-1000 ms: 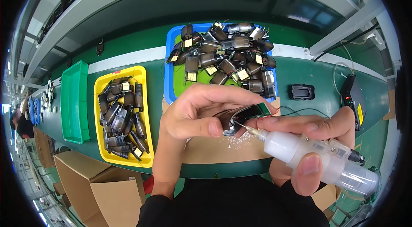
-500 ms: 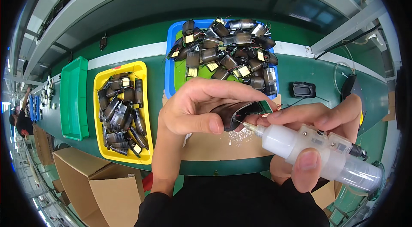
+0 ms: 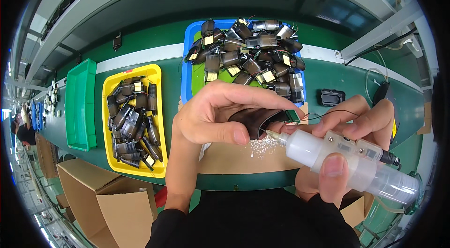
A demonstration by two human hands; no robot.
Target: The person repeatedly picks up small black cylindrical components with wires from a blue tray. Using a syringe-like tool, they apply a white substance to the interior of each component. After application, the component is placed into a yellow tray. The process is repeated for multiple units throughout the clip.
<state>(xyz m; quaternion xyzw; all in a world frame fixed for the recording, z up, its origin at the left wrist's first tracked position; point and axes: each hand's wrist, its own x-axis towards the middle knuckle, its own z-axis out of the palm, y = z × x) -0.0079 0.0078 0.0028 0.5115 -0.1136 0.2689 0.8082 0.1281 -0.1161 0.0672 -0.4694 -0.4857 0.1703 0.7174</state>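
Note:
My left hand [image 3: 202,119] is closed around a dark translucent plastic housing [image 3: 248,120], thumb in front and fingers over the top. The housing's open end faces right, where a small green circuit board [image 3: 293,116] with thin wires sticks out. My right hand [image 3: 375,116] grips a white and clear dispensing syringe [image 3: 304,148], its thumb below and fingers above the barrel. The syringe's needle tip points left, at the housing's open mouth; whether it touches the inner wall I cannot tell. Below them, white specks [image 3: 265,147] lie on a cardboard sheet [image 3: 229,161].
A blue tray [image 3: 187,79] heaped with similar housings stands beyond my hands. To the left are a yellow tray [image 3: 108,154] of housings and a green tray [image 3: 70,107]. A black box-shaped part [image 3: 332,97] lies at right. Cardboard boxes [image 3: 124,210] stand below the table edge.
The needle has shifted slightly, from inside the housing's mouth toward its lower rim. My right fingers have lifted away from the circuit board and curled back over the syringe. The left hand keeps its grip.

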